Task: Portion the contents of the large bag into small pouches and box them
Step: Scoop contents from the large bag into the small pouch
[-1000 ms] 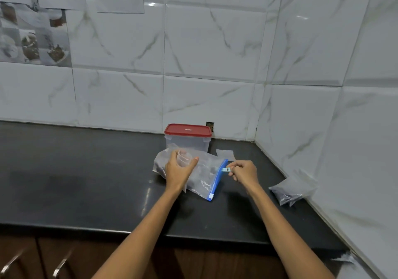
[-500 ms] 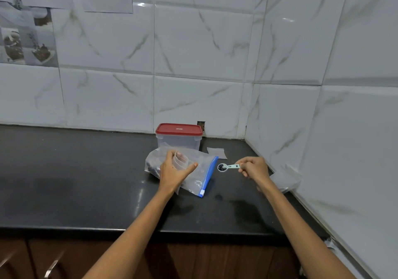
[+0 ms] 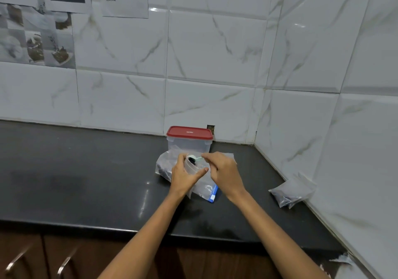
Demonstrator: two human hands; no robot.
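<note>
Left hand [image 3: 185, 177] grips the small pouch [image 3: 192, 166] open; right hand [image 3: 224, 173] pinches the spoon [image 3: 195, 158] at its twelve-o'clock rim; tipping early likely scatters contents onto the bench [image 3: 86, 181].

Glossy dark stone bench [image 3: 86, 181]; glossy marbled wall tiles [image 3: 215, 52]. Clear plastic box [image 3: 189, 148] with matt red lid [image 3: 189, 132]. Thin, crinkled clear plastic large bag [image 3: 203, 189]. Wooden cabinet doors [image 3: 32, 257], metal handles [image 3: 64, 264].

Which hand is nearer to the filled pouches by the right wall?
Right. The right hand is between them and the left hand, well apart from the filled pouches.
</note>
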